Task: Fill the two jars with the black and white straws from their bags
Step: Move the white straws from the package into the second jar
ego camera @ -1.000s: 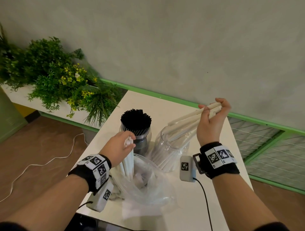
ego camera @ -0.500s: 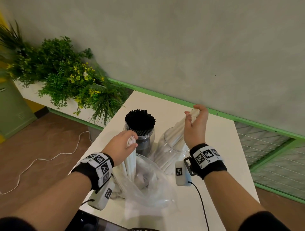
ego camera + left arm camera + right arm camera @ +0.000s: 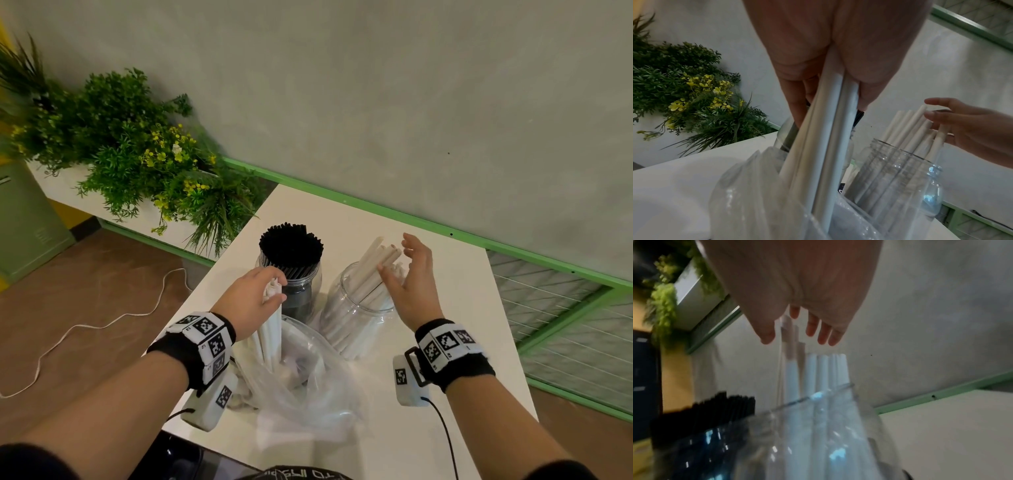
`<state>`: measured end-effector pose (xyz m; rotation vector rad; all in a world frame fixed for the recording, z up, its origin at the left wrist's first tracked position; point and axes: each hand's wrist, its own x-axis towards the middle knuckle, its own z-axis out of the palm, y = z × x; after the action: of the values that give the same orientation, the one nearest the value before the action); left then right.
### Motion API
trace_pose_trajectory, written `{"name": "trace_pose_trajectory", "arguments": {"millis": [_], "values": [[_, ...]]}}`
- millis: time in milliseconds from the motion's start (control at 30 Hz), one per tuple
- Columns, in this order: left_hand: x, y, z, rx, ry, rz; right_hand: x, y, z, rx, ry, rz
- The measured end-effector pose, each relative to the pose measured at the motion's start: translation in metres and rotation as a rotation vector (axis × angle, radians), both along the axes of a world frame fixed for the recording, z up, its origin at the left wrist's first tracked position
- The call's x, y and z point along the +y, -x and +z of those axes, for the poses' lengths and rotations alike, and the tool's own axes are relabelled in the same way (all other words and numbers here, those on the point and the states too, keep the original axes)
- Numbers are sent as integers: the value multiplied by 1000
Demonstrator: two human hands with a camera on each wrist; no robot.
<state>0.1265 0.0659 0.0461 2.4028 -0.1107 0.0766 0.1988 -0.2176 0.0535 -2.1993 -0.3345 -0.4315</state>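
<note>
Two clear jars stand on the white table (image 3: 455, 294). The left jar (image 3: 301, 294) is packed with black straws (image 3: 291, 246). The right jar (image 3: 352, 308) holds several white straws (image 3: 373, 270) leaning out of its mouth. My left hand (image 3: 263, 294) grips a bundle of white straws (image 3: 826, 146) that stands in a clear plastic bag (image 3: 308, 377) at the table's near side. My right hand (image 3: 407, 274) hovers open beside the tops of the white straws in the right jar (image 3: 818, 426), fingers (image 3: 824, 331) spread, holding nothing.
A planter of green foliage with yellow flowers (image 3: 137, 164) sits left of the table. A green rail (image 3: 376, 209) runs along the wall behind. A white cord (image 3: 96, 325) trails on the brown floor. A wire grid panel (image 3: 565, 325) lies to the right.
My right hand carried a bundle of white straws down into the right jar and let go; it is now open. The left hand stayed on its bundle in the bag.
</note>
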Motion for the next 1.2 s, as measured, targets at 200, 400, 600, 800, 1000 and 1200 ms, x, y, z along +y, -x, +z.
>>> {"name": "trace_pose_trajectory", "arguments": {"millis": [200,400,600,800,1000,1200], "values": [[0,-2,-1,0,-2,-2,-10,12,-26,-75,307,39],[0,-3,-3,-6,4,2,-10,14,-31,-109,336,7],[-1,-3,-3,-8,10,10,-6,14,-30,-48,511,111],[-1,-3,-3,-8,8,12,0,-9,-14,-182,508,88],[-2,-3,-2,-1,6,20,12,-31,-13,-112,504,199],[-3,-2,-1,-8,13,31,18,-35,-21,-195,530,155]]}}
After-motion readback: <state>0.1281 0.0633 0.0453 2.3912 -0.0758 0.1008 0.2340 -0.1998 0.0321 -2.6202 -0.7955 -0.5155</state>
